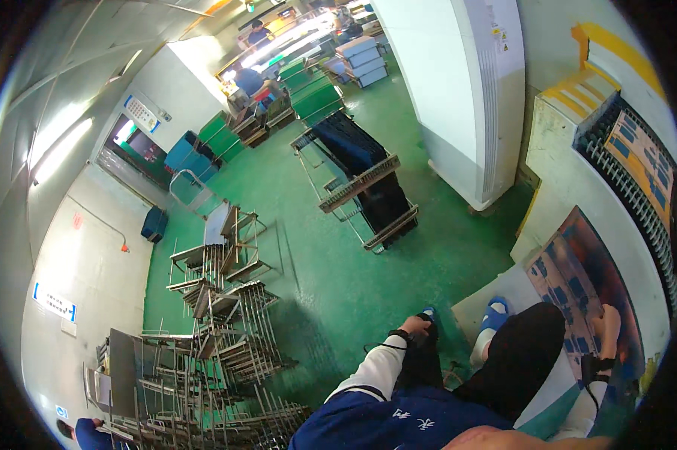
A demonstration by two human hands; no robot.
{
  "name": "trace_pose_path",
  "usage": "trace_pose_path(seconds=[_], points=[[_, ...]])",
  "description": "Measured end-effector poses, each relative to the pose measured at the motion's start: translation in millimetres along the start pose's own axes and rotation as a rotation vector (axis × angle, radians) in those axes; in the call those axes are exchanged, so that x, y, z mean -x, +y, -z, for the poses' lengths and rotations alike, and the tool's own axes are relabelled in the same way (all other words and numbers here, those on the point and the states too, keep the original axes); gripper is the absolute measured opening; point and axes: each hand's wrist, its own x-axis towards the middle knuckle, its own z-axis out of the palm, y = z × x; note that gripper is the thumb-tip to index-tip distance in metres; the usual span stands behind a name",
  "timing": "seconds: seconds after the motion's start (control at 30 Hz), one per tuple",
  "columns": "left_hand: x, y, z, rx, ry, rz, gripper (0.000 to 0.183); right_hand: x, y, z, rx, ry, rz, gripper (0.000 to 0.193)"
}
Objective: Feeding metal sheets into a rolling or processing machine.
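Note:
My left hand (415, 325) rests on my left knee, with a black band at its wrist; its fingers are too small and partly hidden to make out. To the right, my right hand (607, 328) lies on a dark brownish panel (567, 274) with a pattern of bluish blocks. Its fingers look partly spread and bent, and a black band circles that wrist. The panel leans on a pale surface beside my right leg. Above it, a similar patterned panel (642, 161) lies on a row of dark rollers (629, 187).
Ahead stands a metal rack (361, 182) holding dark sheets. A tall white cabinet (458, 97) is to its right. Stacked metal frames (226, 330) crowd the left. Green bins (312, 97) and several people are farther back; another person (91, 433) shows at lower left.

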Motion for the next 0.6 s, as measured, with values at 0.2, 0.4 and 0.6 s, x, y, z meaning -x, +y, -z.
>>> trace_pose_path(seconds=[0.2,0.4,0.6], points=[[9,23,-9,0.215,0.064,0.223,0.032,3,-1,5,-0.004,-0.052,-0.054,0.022],[17,35,-15,0.344,0.037,0.116,0.028,4,10,-3,-0.051,-0.025,0.011,0.028],[8,12,-9,0.121,0.023,0.015,0.032,6,-2,-3,-0.036,-0.001,0.081,0.027]])
